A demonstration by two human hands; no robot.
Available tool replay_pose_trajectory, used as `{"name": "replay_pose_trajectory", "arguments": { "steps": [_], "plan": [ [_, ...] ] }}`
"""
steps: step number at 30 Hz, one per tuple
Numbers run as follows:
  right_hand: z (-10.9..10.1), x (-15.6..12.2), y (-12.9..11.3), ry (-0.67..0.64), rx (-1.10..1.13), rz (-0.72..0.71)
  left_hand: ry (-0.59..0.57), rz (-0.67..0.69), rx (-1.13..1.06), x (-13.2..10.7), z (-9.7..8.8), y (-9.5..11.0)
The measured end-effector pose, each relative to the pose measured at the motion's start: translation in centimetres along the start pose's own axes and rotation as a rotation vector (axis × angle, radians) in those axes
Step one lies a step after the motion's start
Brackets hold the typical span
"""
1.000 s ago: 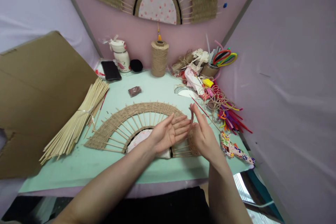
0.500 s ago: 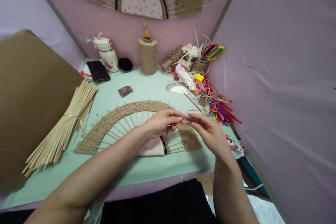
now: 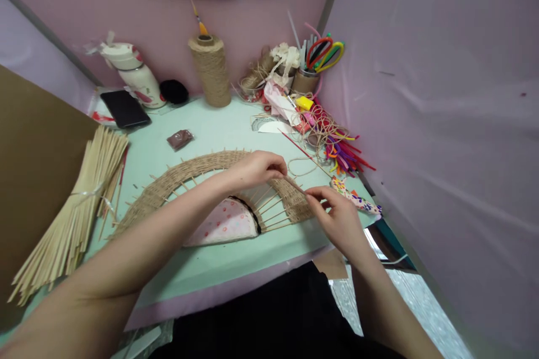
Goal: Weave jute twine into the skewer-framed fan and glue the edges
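A half-round woven piece (image 3: pixel 197 171) of jute cord over wooden sticks lies on the mint-green table (image 3: pixel 219 269), with a spotted fabric centre (image 3: pixel 227 224). My left hand (image 3: pixel 256 168) rests on the upper right part of the weave, fingers pinched on a jute cord (image 3: pixel 295 184). My right hand (image 3: pixel 337 216) is at the weave's right end, fingers pinched on the same cord, which runs taut between both hands. A loose loop of cord (image 3: pixel 301 165) trails toward the pile at the right.
A bundle of wooden sticks (image 3: pixel 71 207) and brown cardboard (image 3: pixel 29 168) lie at the left. At the back stand a jute spool (image 3: pixel 210 70), a bottle (image 3: pixel 135 76), a phone (image 3: pixel 124 107) and a cup of pipe cleaners (image 3: pixel 305 78). Coloured pipe cleaners (image 3: pixel 345 154) crowd the right edge.
Both hands went from open palms above the weave to pinching a cord and lowered onto its right end. The camera swung left and down.
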State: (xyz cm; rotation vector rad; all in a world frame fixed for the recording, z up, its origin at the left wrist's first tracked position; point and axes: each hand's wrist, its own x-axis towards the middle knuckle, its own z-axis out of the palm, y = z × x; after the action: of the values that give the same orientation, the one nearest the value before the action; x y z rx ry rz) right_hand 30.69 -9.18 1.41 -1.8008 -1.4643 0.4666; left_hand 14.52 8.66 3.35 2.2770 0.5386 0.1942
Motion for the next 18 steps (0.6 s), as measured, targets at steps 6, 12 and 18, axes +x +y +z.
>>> {"name": "replay_pose_trajectory", "arguments": {
  "steps": [6,12,18],
  "plan": [
    [1.2,-2.3,2.1,-0.002,-0.091,-0.028,-0.11,0.148,0.115,2.1,2.3,-1.5],
    [2.4,-3.2,4.0,0.07,-0.065,0.086,-0.095,0.065,0.156,3.0,3.7,-2.1],
    [2.8,-3.1,3.7,0.066,-0.068,0.014,-0.073,-0.008,0.067,3.2,3.5,-2.1]
  ]
}}
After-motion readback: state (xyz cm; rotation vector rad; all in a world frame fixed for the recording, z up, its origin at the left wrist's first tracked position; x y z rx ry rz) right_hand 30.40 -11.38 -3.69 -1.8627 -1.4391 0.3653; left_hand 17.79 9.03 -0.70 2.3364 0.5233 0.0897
